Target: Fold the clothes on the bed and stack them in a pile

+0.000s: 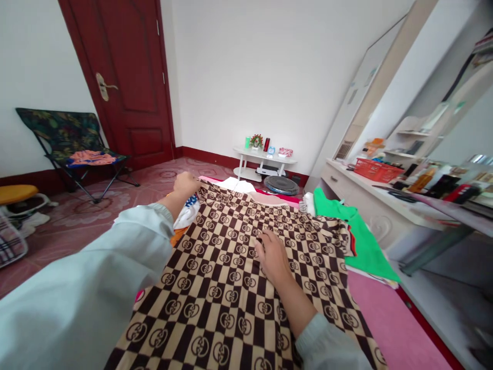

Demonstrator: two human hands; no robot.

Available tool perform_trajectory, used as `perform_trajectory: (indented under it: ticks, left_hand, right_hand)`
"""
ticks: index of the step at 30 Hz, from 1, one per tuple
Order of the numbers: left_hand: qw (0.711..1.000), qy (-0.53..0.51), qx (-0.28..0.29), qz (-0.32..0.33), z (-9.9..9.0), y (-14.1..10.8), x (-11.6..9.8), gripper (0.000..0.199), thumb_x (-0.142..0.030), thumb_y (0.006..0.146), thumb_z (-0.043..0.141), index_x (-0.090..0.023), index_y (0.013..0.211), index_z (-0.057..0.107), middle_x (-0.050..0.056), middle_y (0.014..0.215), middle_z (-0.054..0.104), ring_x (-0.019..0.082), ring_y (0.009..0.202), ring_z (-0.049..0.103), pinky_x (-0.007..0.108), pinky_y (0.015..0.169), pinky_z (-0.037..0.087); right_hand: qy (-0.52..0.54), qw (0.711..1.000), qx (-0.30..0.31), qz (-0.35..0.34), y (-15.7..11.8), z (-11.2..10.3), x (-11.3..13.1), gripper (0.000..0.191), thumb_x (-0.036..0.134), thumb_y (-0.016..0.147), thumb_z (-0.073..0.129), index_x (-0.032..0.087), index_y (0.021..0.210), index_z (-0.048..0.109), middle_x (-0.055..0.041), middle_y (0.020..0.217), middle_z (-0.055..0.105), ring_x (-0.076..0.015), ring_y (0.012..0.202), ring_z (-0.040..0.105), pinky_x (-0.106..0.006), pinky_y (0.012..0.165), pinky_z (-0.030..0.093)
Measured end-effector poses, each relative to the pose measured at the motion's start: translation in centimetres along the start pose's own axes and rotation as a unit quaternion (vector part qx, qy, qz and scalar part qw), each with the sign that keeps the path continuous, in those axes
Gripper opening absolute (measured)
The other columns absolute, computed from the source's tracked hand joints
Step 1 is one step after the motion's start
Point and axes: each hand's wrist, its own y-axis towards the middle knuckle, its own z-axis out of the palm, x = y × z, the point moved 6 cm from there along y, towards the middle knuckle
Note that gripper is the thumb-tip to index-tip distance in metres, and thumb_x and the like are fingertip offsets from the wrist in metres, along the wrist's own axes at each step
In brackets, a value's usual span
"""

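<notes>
A brown-and-beige checkered shirt (227, 277) with a repeated round print lies spread out in front of me, running off the bottom of the view. At its far left corner, my left hand (187, 186) is closed on the edge of the cloth; its fingertips are partly hidden. My right hand (272, 257) rests on the middle of the shirt, palm down, fingers slightly bent and holding nothing. On the right, the shirt's sleeve ends in a red and dark trim, touching a green garment (365, 241).
Pink bedding (385, 313) shows under the clothes. White clothing (236, 185) lies beyond the shirt. To the right stands a dresser (337, 180) with a red basket (377, 169). A folding chair (65, 133), red door (127, 77) and low white table (265, 155) stand farther off.
</notes>
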Motion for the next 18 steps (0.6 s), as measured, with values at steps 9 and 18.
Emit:
perform_trajectory:
  ticks: [9, 18]
  left_hand:
    - [0.804, -0.391, 0.291, 0.34, 0.8, -14.4, -12.6, 0.054, -0.025, 0.075, 0.066, -0.016, 0.126, 0.05, 0.012, 0.123, 0.056, 0.02, 0.1, 0.059, 0.033, 0.082, 0.049]
    - [0.928, 0.02, 0.268, 0.259, -3.6, -22.8, 4.8, 0.053, -0.05, 0.069, 0.062, -0.023, 0.114, 0.055, 0.006, 0.098, 0.064, 0.023, 0.084, 0.06, 0.032, 0.07, 0.044]
  right_hand:
    - [0.135, 0.988, -0.056, 0.056, 0.1, -0.1, -2.1, 0.042, 0.038, 0.091, 0.036, 0.015, 0.124, 0.049, -0.0133, 0.119, 0.057, -0.0238, 0.104, 0.056, -0.039, 0.093, 0.043]
    - [0.273, 0.945, -0.082, 0.158, 0.1, 0.7, -5.2, 0.053, 0.043, 0.083, 0.045, 0.017, 0.129, 0.044, -0.0124, 0.113, 0.062, -0.0217, 0.092, 0.063, -0.038, 0.085, 0.048]
